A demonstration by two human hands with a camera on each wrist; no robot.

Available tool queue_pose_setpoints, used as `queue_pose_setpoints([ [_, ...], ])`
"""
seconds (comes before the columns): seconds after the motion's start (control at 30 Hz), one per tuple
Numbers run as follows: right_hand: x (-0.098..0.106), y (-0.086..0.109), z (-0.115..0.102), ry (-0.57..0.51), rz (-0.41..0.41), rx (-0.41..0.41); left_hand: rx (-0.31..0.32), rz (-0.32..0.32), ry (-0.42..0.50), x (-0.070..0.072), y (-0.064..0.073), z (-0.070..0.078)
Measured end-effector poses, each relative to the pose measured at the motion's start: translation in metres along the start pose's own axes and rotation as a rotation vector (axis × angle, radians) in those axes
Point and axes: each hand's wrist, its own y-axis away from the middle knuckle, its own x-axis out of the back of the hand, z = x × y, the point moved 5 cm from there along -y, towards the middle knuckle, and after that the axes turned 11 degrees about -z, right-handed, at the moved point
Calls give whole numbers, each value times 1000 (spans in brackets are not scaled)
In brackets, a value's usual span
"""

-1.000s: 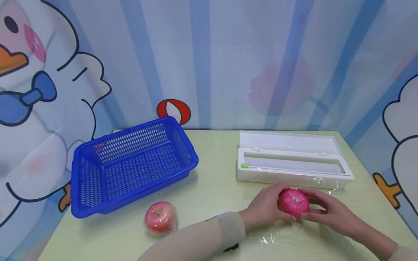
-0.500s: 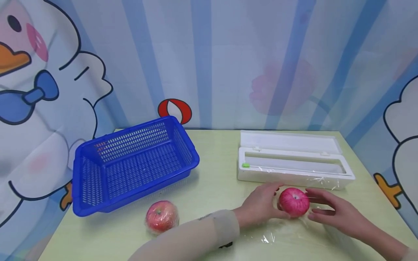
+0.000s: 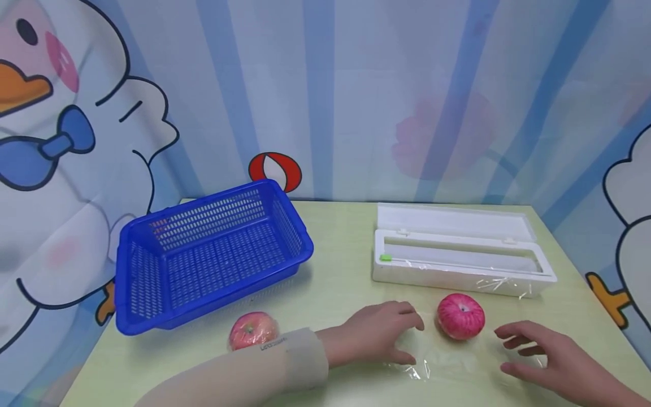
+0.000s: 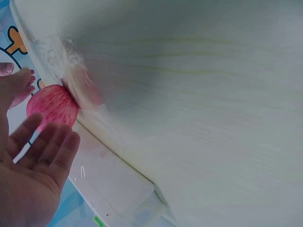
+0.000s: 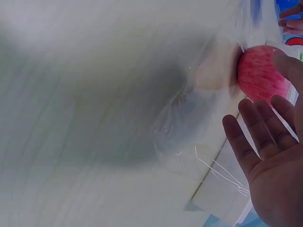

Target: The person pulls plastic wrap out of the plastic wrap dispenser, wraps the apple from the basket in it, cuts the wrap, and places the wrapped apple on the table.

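A pinkish-red apple [image 3: 461,316] rests on a sheet of clear plastic wrap [image 3: 447,362] spread over the table. Left of it, my left hand [image 3: 373,333] hovers with loosely bent fingers, apart from the fruit. On the other side my right hand [image 3: 551,356] is likewise clear of the apple, thumb and fingers spread. Both wrist views show the apple [image 4: 53,107] beyond the relaxed fingers, and nothing is held. Another apple [image 3: 253,329], covered in shiny plastic wrap, sits at the left and is partly hidden behind my left sleeve.
A blue plastic basket [image 3: 213,308] stands at the back left. Behind the unwrapped apple lies a white cling-film dispenser [image 3: 458,277], its lid raised, with a green slider [image 3: 385,258] on its bar. A cartoon-printed curtain [image 3: 351,113] hangs behind the table.
Both hands have let go of the unwrapped apple and drawn apart, the left hand leftward and the right hand rightward. That apple stays on the plastic wrap.
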Motion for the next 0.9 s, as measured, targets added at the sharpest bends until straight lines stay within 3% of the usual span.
queue_pose_setpoints([
  [0.2, -14, 4, 6, 81, -86, -76, -121, -63, -151, -12, 13, 1],
  [0.43, -23, 3, 16, 204, -92, -76, -178, -110, -253, -25, 17, -2],
  [0.63, -30, 6, 24, 247, -102, -42, -216, -92, -309, -29, 18, -2],
  [0.9, -35, 11, 33, 348, -72, -21, -293, -6, -463, -29, 27, 1],
])
